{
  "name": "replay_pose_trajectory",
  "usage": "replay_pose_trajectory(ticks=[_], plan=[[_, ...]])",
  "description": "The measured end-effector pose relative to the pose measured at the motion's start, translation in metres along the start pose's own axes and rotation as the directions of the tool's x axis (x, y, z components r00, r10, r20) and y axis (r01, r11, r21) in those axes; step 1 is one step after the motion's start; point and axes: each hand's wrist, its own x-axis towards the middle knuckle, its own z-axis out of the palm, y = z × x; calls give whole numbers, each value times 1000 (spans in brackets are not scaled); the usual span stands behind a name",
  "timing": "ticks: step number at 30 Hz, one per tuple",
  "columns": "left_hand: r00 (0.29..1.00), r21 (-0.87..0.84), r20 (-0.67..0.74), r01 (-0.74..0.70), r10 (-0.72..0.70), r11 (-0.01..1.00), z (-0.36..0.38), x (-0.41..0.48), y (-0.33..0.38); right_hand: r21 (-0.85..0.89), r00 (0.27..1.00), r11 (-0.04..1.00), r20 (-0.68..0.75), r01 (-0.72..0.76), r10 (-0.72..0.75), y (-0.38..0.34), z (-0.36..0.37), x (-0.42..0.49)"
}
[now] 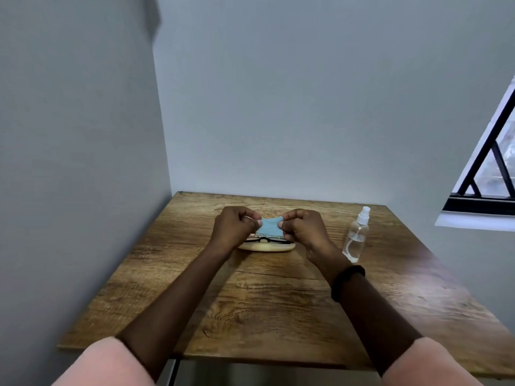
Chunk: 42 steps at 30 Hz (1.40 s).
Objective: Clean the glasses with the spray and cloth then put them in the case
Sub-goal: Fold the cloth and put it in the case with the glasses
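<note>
- holding the blue cloth (269, 227) stretched between both hands, i have it up over the middle of the wooden table (250, 302).
- left hand (236, 227): fingers curled, pinching the cloth's left edge.
- right hand (302, 229): pinching the cloth's right edge the same way, with a black wristband (347, 282) on that wrist.
- glasses (267, 240): black frame, lying just below the cloth on the pale case (266, 247), which rests on the table.
- spray bottle (356, 238): i see it standing upright to the right of the case, near my right hand and untouched.
</note>
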Motion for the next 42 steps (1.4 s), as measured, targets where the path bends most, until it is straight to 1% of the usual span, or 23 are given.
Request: replay_pose_trajectory(ticks=[3,5,8,12,16,19,21,24,28,32,36,38,40,42], plan=[[1000,160,14,7,-10,987,5,12,-3,-130,999,991,-42,-3,-2,9,4,16],[1000,235,23,3,-9,972,8,15,-7,-210,998,978,-65,10,-24,15,6,21],[999,305,38,-9,-3,952,9,16,-11,-305,995,952,-80,34,-61,23,6,25],[998,394,52,-59,42,917,12,15,-17,-423,994,905,-70,47,-85,28,8,25],[996,459,41,-94,84,883,14,11,-24,-531,991,845,-72,61,-116,34,12,22],[996,479,29,-85,82,874,14,6,-32,-579,989,813,-72,64,-129,38,13,20],[994,478,-19,-82,103,874,13,3,-38,-583,987,810,-87,57,-132,41,13,18],[987,510,-100,-59,127,858,13,-5,-44,-603,977,795,-118,72,-178,49,12,18],[983,460,-169,10,77,888,15,-13,-49,-632,967,774,-166,45,-192,57,12,20],[991,290,-131,39,-1,956,10,-13,-57,-541,973,841,-194,-2,-123,62,9,24],[998,185,-50,-23,33,982,4,-17,-64,-491,978,871,-170,19,-118,68,11,25],[998,119,28,-60,57,991,-2,-20,-65,-485,978,874,-172,20,-118,69,11,26],[989,106,120,-95,82,990,-8,-22,-65,-476,980,879,-170,13,-107,70,11,28],[980,123,167,-129,108,984,-13,-21,-65,-469,982,883,-155,19,-104,72,10,29]])
